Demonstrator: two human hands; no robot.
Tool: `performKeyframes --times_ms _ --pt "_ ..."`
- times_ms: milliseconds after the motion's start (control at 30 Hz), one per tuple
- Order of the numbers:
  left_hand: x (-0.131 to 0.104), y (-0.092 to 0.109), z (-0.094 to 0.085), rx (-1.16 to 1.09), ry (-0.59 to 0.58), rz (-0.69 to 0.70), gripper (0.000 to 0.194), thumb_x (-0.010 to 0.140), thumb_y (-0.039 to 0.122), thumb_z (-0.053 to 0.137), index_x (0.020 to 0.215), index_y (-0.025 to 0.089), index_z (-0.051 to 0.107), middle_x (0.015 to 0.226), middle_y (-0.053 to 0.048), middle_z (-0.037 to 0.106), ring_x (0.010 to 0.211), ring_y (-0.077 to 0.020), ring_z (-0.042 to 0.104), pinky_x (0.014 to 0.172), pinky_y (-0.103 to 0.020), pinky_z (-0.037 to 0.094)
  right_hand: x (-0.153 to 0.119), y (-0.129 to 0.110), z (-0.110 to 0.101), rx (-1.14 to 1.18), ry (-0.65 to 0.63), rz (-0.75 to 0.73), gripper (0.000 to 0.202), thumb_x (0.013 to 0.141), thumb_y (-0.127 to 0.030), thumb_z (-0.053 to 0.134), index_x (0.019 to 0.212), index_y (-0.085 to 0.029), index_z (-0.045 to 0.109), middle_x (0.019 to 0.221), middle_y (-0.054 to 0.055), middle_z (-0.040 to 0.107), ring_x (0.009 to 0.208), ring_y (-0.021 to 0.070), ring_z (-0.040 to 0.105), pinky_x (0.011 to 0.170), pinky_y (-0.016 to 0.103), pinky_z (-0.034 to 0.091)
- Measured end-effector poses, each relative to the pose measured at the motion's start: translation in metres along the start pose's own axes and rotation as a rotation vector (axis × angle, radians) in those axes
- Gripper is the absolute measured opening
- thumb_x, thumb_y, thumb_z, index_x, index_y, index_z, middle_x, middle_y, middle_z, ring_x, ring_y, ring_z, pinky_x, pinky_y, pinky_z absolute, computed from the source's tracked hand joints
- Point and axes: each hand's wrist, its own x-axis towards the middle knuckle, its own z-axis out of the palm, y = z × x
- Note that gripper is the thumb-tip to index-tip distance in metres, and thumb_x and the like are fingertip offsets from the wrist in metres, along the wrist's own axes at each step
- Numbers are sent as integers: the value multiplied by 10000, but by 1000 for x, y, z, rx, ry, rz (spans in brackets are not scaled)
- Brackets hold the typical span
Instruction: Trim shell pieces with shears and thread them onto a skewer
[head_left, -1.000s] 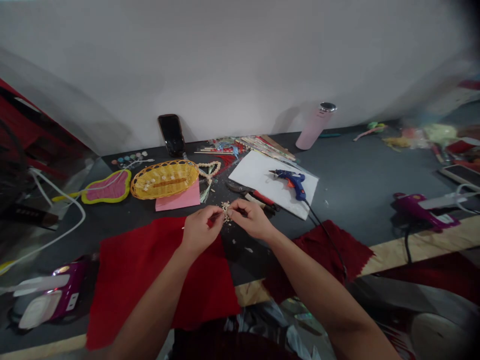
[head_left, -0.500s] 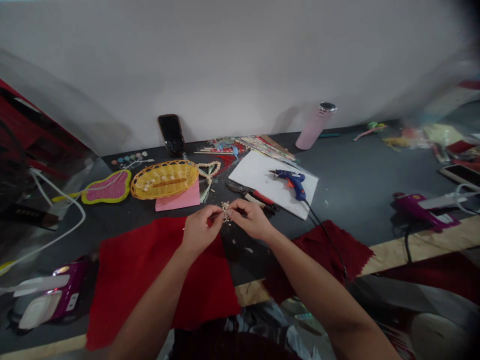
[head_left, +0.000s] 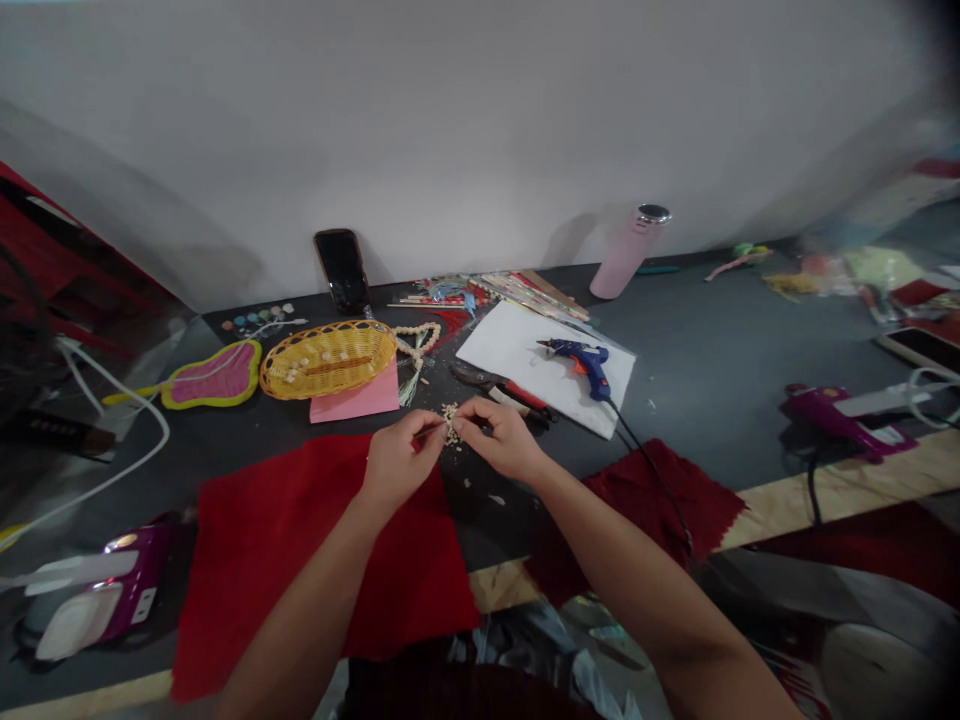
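A small heap of tiny pale pieces, perhaps beads [head_left: 451, 410], lies on the dark tabletop between my two hands. My left hand [head_left: 399, 458] is closed in a pinch at the left side of this heap, with a thin dark line showing between thumb and forefinger that I cannot identify. Opposite it, my right hand [head_left: 501, 440] also pinches, its fingertips almost touching the left ones. Whatever sits in that pinch is too small to name. Under my left wrist spreads a red cloth [head_left: 262, 530]. Pliers with red handles [head_left: 517, 392] lie just beyond my right hand.
A yellow wicker basket [head_left: 330, 375] rests partly on a pink sheet [head_left: 360, 405]. A blue glue gun [head_left: 589, 362] lies on white paper [head_left: 495, 335], its cord running toward me. Behind stand a phone [head_left: 343, 270] and a pink bottle [head_left: 628, 255]. A dark red cloth [head_left: 645, 490] lies at right.
Both hands stay at the heap and keep almost the same pose. The fingertips shift only slightly; nothing else on the table has moved.
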Motion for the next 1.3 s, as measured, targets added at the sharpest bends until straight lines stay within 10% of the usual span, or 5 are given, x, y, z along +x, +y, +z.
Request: performKeyframes --times_ms 1300 --pt "1 -6 5 -157 -25 -42 226 817 351 505 906 195 642 835 -16 689 723 -137 616 634 -208 442 0 0 3 21 18 -26 150 858 -280 473 836 -180 582 756 8 596 688 120 534 633 235 416"
